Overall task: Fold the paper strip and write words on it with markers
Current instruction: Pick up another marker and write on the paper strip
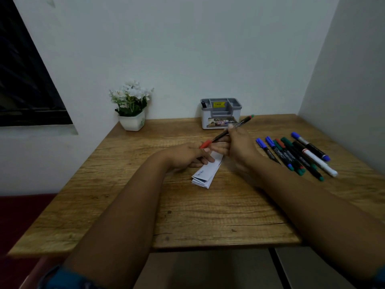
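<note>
Wood-grain table (145, 205) bore a folded white paper strip (205, 174) near its middle, taken here as the landmark. The strip lay flat with its layers stacked; its long axis ran from the near-left end, where faint blue writing showed on the top panel, toward the far right. The left hand (187, 156) rested on the strip's far-left part, fingers curled down against it; whether they pinched the paper or merely pressed it could not be told. The right hand (239, 147) sat just beyond the strip's far-right end, fingers closed around a dark marker (229, 130). The marker's red cap (205, 144) pointed toward the left hand's fingertips and appeared to touch them, while its green-tipped tail rose away to the far right. The cap looked still seated, so uncapping was judged the step in hand, with the left hand the nearer to the cap. The marker's axis lay roughly parallel to the strip's, just beyond it; writing would call for swinging the tip back and down onto the blank panel. Right of the strip, well apart, lay spare markers (295, 155) fanned side by side. Beyond it stood a grey organiser (220, 113) and, far left, a potted plant (132, 109).
</note>
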